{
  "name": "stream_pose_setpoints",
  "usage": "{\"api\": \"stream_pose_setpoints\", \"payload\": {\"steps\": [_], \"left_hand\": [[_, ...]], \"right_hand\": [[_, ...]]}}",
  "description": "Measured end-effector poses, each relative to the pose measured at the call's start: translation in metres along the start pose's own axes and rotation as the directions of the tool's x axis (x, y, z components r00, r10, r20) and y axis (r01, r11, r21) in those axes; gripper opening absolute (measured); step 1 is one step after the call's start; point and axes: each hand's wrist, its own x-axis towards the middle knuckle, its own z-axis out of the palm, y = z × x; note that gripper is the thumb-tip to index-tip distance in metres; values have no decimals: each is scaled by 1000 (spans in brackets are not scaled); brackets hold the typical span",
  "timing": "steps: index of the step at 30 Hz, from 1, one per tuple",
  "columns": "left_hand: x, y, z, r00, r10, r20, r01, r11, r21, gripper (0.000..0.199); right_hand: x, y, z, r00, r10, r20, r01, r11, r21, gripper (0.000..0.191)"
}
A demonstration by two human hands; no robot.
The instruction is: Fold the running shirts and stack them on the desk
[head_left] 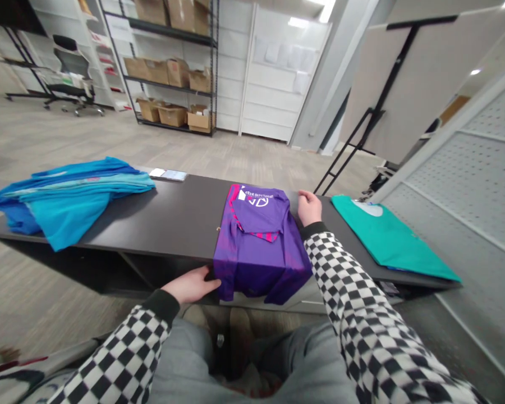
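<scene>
A purple shirt point(261, 252) with pink-striped trim and white print lies partly folded on the dark tabletop. Its lower part hangs over the front edge. My left hand point(196, 285) is at the shirt's lower left side, thumb and fingers apart, fingertips touching or very close to the hanging cloth. Beside the shirt's upper right edge, my right hand point(309, 207) has its fingers curled closed over the tabletop. Whatever its fingers may hold is hidden.
Blue shirts point(76, 193) lie in a loose pile at the left end of the table point(172, 216). A phone point(174, 175) rests near the far edge. To the right is a folded green shirt point(398, 241), beside a pegboard panel point(488, 151). Shelves with cardboard boxes point(172, 115) stand behind.
</scene>
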Motion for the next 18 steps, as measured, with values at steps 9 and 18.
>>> {"api": "stream_pose_setpoints", "payload": {"steps": [9, 18], "left_hand": [[-8, 18, -9, 995, -77, 61, 69, 990, 125, 44], [-25, 24, -10, 995, -11, -100, 31, 980, 197, 48]], "right_hand": [[-187, -2, -128, 998, -24, 61, 2, 939, 344, 29], [-335, -22, -96, 783, 92, 615, -377, 857, 351, 28]]}}
